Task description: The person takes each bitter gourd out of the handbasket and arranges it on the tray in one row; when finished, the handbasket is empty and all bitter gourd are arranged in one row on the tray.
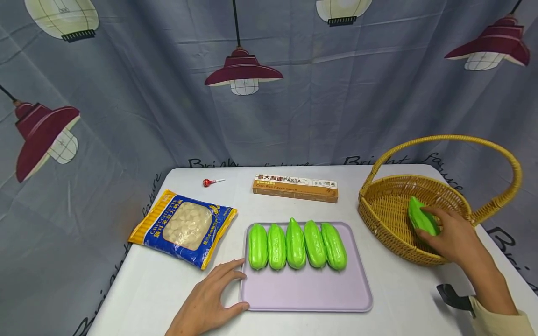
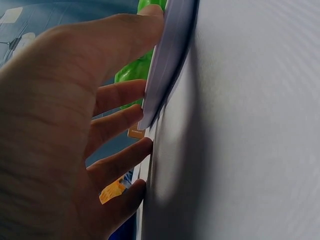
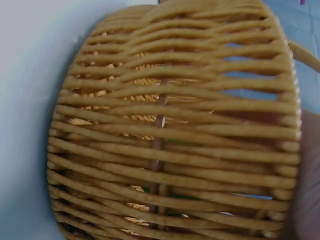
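A light purple tray (image 1: 307,294) lies on the table with several bright green, ridged bitter melons (image 1: 296,245) in a row across its far half. At the tray's left edge is my left hand (image 1: 210,294), fingers spread and relaxed. In the left wrist view its thumb (image 2: 145,30) and some fingertips touch the tray's rim (image 2: 167,60). Over at the right, my right hand (image 1: 451,235) reaches into a woven basket (image 1: 382,228) and grips another green bitter melon (image 1: 420,217) between thumb and fingers. The basket's wall (image 3: 175,140) hides most of this hand in the right wrist view.
A blue and yellow bag of orecchiette (image 1: 187,224) lies left of the tray. Behind the tray are a brown pasta box (image 1: 295,188) and a red lollipop (image 1: 207,183). The basket's tall handle (image 1: 445,138) arches above it. A grey curtain (image 1: 311,116) hangs behind the table.
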Tool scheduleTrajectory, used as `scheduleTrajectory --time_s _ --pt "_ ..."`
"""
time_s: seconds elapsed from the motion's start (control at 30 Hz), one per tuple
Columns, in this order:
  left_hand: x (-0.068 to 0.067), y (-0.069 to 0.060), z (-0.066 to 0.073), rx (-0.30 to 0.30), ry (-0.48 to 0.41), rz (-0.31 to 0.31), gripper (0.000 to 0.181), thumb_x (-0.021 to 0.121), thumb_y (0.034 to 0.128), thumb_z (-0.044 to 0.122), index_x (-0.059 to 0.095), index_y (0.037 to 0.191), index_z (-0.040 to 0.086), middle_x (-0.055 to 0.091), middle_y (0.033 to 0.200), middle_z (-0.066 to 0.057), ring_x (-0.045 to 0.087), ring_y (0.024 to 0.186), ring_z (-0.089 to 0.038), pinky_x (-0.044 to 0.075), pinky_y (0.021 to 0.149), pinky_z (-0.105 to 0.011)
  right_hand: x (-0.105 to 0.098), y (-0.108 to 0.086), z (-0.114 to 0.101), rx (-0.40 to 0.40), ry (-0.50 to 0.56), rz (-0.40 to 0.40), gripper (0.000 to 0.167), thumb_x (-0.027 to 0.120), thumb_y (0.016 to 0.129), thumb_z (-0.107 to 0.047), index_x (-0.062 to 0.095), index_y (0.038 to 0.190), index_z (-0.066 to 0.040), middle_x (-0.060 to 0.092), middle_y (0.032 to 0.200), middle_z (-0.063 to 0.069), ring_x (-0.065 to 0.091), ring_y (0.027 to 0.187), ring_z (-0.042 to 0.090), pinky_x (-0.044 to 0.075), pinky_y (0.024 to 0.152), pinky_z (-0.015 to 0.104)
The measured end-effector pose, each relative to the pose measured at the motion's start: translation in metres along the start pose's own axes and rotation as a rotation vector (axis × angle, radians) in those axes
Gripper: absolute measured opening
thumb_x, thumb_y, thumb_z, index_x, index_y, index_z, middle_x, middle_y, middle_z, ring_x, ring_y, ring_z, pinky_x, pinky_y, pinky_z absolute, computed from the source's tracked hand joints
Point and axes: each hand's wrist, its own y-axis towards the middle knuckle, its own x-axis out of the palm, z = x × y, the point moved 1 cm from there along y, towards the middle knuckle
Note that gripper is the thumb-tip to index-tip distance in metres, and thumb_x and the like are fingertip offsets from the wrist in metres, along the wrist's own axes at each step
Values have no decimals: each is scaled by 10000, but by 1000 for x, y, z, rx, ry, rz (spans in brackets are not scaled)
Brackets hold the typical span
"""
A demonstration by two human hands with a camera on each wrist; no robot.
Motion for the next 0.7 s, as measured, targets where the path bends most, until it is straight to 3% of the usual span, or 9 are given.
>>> scheduleTrajectory --time_s 0.27,0.5,0.7 --pt "-2 1 0 -5 -8 -6 528 897 817 568 715 1231 296 571 1577 65 569 1413 -145 579 1107 -391 -6 -4 -14 -76 53 67 740 890 826 -176 528 1407 104 519 1245 425 621 1019 622 587 646 647" --pt "-2 1 1 -12 -9 -15 527 898 817 565 717 1231 296 571 1577 65 567 1413 -142 581 1104 -390 -16 -9 -31 -114 79 107 716 889 832 -208 569 1399 91 547 1262 399 622 983 578 540 575 418" --pt "-2 1 1 6 -8 4 535 908 808 555 716 1230 289 575 1575 55 571 1411 -149 579 1104 -389 -22 -18 -50 -142 97 147 679 893 826 -192 607 1397 39 552 1318 401 592 1011 560 585 628 637"
